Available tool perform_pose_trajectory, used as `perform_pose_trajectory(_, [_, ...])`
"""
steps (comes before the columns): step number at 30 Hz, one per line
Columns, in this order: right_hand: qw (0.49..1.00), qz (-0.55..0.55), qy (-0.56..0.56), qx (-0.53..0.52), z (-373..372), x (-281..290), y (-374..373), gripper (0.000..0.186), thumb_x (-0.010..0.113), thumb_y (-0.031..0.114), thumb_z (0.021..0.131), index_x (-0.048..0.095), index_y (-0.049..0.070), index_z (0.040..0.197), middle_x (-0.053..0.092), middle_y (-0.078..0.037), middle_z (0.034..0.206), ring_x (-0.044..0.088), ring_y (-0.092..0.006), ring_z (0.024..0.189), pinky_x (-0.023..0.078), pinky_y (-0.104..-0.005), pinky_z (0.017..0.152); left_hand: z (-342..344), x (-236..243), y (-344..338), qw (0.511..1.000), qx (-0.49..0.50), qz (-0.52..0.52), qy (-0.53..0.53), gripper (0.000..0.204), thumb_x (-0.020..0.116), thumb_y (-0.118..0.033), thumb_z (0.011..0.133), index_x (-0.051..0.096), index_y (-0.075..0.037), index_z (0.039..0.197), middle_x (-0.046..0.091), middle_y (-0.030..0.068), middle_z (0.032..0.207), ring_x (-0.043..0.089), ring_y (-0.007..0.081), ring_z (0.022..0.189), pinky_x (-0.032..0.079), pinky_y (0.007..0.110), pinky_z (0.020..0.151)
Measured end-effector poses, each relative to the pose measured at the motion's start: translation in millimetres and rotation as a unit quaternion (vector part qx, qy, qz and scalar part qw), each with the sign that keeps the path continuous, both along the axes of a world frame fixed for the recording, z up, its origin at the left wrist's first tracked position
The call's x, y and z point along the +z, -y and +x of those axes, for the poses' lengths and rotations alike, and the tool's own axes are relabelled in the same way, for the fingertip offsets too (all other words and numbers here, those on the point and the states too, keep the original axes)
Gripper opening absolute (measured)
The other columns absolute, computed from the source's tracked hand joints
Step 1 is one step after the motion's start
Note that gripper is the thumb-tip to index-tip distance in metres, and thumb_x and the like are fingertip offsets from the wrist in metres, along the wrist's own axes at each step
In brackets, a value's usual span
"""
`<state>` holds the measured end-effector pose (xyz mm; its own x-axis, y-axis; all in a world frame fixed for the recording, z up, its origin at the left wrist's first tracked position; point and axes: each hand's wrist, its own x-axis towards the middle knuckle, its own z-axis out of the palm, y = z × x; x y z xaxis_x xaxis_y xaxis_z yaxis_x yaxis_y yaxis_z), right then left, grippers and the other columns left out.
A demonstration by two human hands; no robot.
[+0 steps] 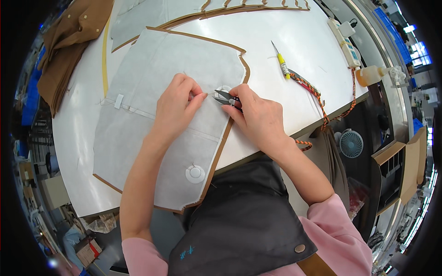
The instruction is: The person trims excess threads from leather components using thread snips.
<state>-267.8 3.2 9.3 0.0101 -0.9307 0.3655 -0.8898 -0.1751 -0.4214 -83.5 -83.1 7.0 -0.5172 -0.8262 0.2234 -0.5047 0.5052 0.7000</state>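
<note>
A light grey fabric panel (138, 83) with brown edges lies on the white table. Thumb and forefinger of my left hand (177, 106) are pinched together above it, on what looks like a fine thread. In my right hand (260, 117) is a pair of black thread snips (224, 98), its blades apart and pointing at my left fingertips. Just behind the blades a white round patch (223, 89) shows in part. Another round patch (195, 173) sits nearer me on the panel, with a loose thread by it. A small white tab (119, 101) lies left on the seam.
A yellow-handled awl (282, 63) and a red tool with an orange-black cord (306, 85) lie to the right. Beyond them are a power strip (345, 43) and an amber bottle (368, 76). Brown fabric pieces (69, 46) hang at the left; more panels (184, 16) lie at the back.
</note>
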Motion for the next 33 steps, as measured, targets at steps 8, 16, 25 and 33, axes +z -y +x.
perform_pose_trajectory(8, [0.999,-0.005,-0.039,-0.004,6.1,0.6,4.6,0.033,0.074,0.024,0.084,0.047,0.006,0.091,0.061,-0.006,0.075,0.065,-0.0235,0.059,0.047,-0.0338,0.048,1.6,1.1,-1.5,0.998,0.004,0.047,-0.033,0.009,0.063,-0.007,0.091,0.057,-0.001,0.088,0.058,0.0056,0.095,0.052,0.0137,0.075,0.042,0.027,0.064])
perform_pose_trajectory(16, [1.000,0.005,0.020,-0.004,2.9,-0.3,7.8,0.029,0.072,0.024,0.087,0.052,0.005,0.094,0.066,-0.007,0.076,0.066,-0.0244,0.059,0.048,-0.0338,0.051,8.4,-0.9,-0.4,0.998,0.029,0.033,-0.041,0.007,0.061,-0.007,0.092,0.057,-0.001,0.088,0.062,0.0044,0.087,0.055,0.0126,0.073,0.043,0.025,0.062])
perform_pose_trajectory(25, [0.913,0.040,0.401,-0.064,-20.8,-6.0,-14.3,0.024,0.071,0.019,0.091,0.058,0.002,0.101,0.063,-0.002,0.077,0.051,-0.0059,0.067,0.042,-0.0217,0.061,34.8,19.6,5.5,0.994,0.098,0.053,0.010,0.018,0.073,-0.010,0.082,0.061,-0.005,0.093,0.061,0.0031,0.074,0.055,0.0139,0.062,0.045,0.027,0.058])
perform_pose_trajectory(33, [0.895,0.077,0.435,-0.056,-15.1,-3.5,-20.2,0.022,0.070,0.016,0.091,0.058,0.001,0.102,0.064,0.000,0.079,0.049,-0.0034,0.068,0.039,-0.0197,0.061,29.1,12.6,24.9,0.990,0.055,0.097,0.085,0.014,0.071,-0.012,0.083,0.062,-0.004,0.090,0.058,0.0021,0.073,0.051,0.0132,0.063,0.044,0.028,0.060])
